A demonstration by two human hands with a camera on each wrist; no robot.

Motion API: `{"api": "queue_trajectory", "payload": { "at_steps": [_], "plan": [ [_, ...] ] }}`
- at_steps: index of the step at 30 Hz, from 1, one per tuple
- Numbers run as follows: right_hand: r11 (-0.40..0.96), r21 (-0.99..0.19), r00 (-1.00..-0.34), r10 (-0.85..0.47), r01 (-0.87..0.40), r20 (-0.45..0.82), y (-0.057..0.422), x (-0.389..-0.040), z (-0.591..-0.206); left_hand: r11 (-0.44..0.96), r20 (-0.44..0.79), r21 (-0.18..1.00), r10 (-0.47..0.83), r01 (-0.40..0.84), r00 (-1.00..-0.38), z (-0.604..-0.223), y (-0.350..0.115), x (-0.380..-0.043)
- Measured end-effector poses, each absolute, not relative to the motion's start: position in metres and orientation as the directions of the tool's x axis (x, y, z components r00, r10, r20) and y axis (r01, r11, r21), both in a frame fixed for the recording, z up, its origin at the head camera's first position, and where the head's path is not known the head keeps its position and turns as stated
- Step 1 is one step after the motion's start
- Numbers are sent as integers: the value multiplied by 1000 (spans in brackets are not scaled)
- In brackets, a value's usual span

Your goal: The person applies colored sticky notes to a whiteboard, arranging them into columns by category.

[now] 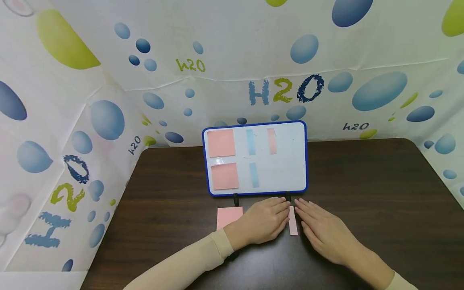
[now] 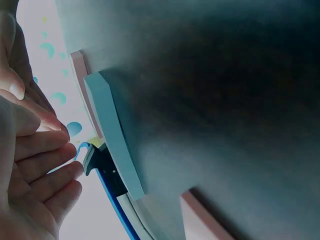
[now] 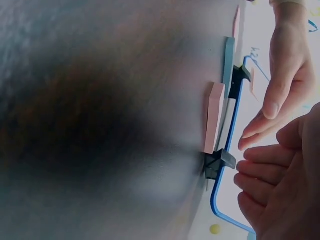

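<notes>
A narrow pink sticky-note pad [image 1: 293, 221] lies on the table between my two hands in the head view. My left hand [image 1: 264, 220] is just to its left, fingers extended together and pointing right. On the other side my right hand [image 1: 322, 231] slants toward the pad with straight fingers. Neither hand grips anything. A narrow blue sticky-note pad [image 2: 114, 132] lies between the pink pads in the left wrist view; my left hand hides it in the head view. The square pink pad [image 1: 228, 217] sits partly behind my left wrist.
Behind the hands stands a blue-framed whiteboard [image 1: 280, 173] on black clip feet [image 1: 236, 199]. It carries two pink squares [image 1: 221, 143], two blue strips [image 1: 251, 142] and one pink strip [image 1: 272, 141]. A patterned sheet [image 1: 232, 48] covers the walls around the dark wooden table [image 1: 362, 181].
</notes>
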State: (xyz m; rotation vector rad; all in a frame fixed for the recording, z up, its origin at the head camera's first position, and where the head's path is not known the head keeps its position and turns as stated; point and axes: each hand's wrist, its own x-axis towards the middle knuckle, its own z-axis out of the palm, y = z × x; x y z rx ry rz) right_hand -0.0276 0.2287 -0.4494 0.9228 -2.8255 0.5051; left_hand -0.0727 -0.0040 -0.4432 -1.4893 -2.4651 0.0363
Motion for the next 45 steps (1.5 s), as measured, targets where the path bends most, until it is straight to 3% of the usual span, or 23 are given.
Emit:
{"api": "queue_trajectory", "payload": {
  "at_steps": [7, 17, 45],
  "plan": [
    [766, -296, -819, -559, -571, 132, 231, -22, -452, 474, 146, -140, 878, 869, -456, -446, -1, -71],
    [754, -332, -816, -568, -567, 104, 229, -18, -454, 464, 58, -152, 886, 873, -461, -448, 5, -71],
    [751, -333, -816, -565, -570, 124, 232, -11, -457, 498, 56, -97, 867, 862, -495, -446, 8, -70]
  ]
}}
